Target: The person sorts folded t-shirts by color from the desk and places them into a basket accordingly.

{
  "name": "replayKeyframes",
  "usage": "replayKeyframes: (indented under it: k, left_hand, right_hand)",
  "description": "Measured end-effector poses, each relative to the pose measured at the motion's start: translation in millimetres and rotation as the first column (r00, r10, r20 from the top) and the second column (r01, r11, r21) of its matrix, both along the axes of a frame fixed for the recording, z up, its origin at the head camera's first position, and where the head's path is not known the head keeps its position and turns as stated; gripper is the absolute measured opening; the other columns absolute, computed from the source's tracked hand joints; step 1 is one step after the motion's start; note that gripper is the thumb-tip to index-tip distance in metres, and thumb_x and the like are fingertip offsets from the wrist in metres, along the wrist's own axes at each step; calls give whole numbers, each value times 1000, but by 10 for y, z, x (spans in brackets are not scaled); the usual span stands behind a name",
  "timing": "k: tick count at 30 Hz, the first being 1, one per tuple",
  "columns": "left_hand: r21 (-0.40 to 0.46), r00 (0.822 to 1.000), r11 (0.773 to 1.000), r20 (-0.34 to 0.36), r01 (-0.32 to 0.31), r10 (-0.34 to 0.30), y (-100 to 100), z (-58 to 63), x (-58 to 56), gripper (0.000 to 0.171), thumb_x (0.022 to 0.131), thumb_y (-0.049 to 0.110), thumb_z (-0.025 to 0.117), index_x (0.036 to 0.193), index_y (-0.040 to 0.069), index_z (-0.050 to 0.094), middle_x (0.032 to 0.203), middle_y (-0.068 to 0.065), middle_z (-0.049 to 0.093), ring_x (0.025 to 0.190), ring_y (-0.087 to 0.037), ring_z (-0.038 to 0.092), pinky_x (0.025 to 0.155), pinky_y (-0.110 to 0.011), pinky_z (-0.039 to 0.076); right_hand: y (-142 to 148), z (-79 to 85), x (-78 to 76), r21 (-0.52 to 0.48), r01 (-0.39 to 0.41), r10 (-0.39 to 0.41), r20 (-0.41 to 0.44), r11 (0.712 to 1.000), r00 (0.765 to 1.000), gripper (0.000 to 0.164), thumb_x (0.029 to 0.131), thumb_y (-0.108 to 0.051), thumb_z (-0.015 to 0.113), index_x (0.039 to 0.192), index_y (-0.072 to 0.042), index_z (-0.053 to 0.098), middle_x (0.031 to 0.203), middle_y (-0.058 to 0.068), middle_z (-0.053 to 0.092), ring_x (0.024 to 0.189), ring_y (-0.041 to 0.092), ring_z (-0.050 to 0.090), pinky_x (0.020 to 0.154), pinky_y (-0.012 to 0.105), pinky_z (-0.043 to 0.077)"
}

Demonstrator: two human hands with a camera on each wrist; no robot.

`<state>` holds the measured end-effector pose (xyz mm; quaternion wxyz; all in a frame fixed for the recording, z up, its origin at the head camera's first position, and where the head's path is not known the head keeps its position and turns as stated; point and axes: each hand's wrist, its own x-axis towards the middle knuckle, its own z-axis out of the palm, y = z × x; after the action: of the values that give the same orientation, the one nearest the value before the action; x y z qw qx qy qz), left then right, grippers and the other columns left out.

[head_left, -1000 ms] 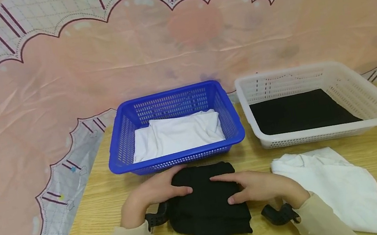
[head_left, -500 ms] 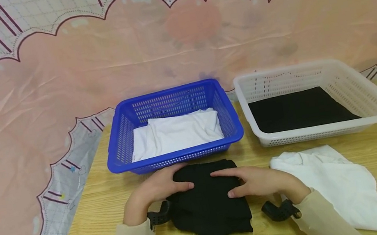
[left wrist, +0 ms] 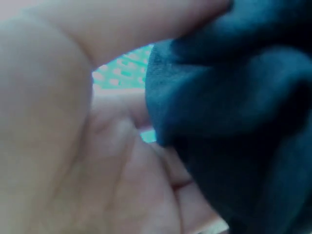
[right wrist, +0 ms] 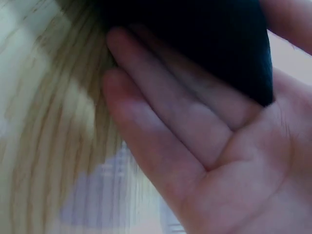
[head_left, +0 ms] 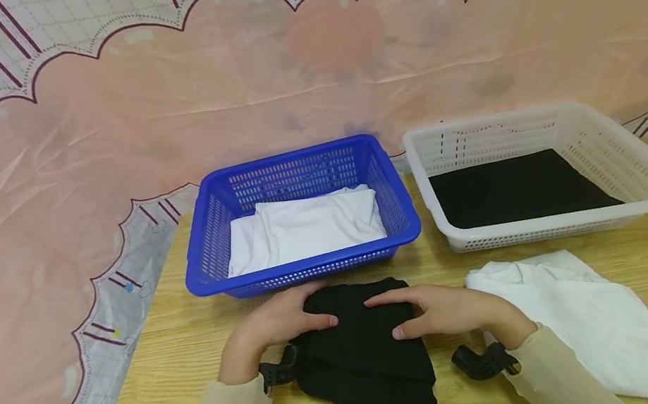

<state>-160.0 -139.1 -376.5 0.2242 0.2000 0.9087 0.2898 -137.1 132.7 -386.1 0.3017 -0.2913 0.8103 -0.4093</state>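
Note:
A folded black cloth (head_left: pixel 366 359) lies on the table just in front of the blue basket, its lower edge uneven. My left hand (head_left: pixel 276 321) grips its left side, thumb on top; in the left wrist view the other fingers (left wrist: pixel 146 190) lie behind the dark fabric (left wrist: pixel 229 107). From the right, my right hand (head_left: pixel 445 310) holds the opposite side, with thumb and index finger over the top. Several fingers (right wrist: pixel 161 102) reach under the black edge in the right wrist view. Those fingers are hidden in the head view.
Behind the cloth stands a blue basket (head_left: pixel 303 268) with folded white cloth (head_left: pixel 309 229) inside. To its right, a white basket (head_left: pixel 571 219) contains black cloth (head_left: pixel 515 191). White cloth (head_left: pixel 582 323) lies right of my right hand on the wooden table (head_left: pixel 158 401). A patterned curtain (head_left: pixel 216 98) hangs behind.
My left hand has shifted slightly to the right along with the cloth's left edge. The right hand has barely moved, and the baskets stay where they were.

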Motion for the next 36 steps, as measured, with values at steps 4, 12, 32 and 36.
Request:
replayKeyframes:
  k: [4,12,32,36]
  left_hand:
    - [-58,1000,998,9,2,-2,25,-13,1,60,80,43,62,130,15,46,124,-1,51,114,-19,46,96,-38,33]
    - [18,999,999,-12,35,-35,31,6,1,59,81,43,60,132,18,44,127,2,48,117,-17,42,98,-39,31]
    - [117,1000,993,-6,21,-20,6,57,-2,47,80,47,59,123,28,52,119,11,52,110,-10,46,95,-36,34]
    - [136,1000,991,-15,15,-13,-9,91,0,48,80,48,59,123,28,52,120,10,51,112,-10,45,96,-37,33]
  right_hand:
    - [3,-11,-12,-15,37,-37,-6,999,999,47,86,-37,56,131,-37,41,131,-7,41,121,16,37,97,43,30]
    - [50,3,-9,-17,41,-41,6,999,999,47,85,-40,56,130,-41,41,132,-11,40,121,14,36,96,43,31]
    - [100,48,-25,-106,54,-50,33,993,998,44,87,-35,56,129,-39,44,130,-14,41,118,11,39,94,41,33]
    - [111,82,-31,-177,85,-71,83,981,994,43,88,-29,56,128,-36,45,127,-10,45,113,13,44,91,40,35]
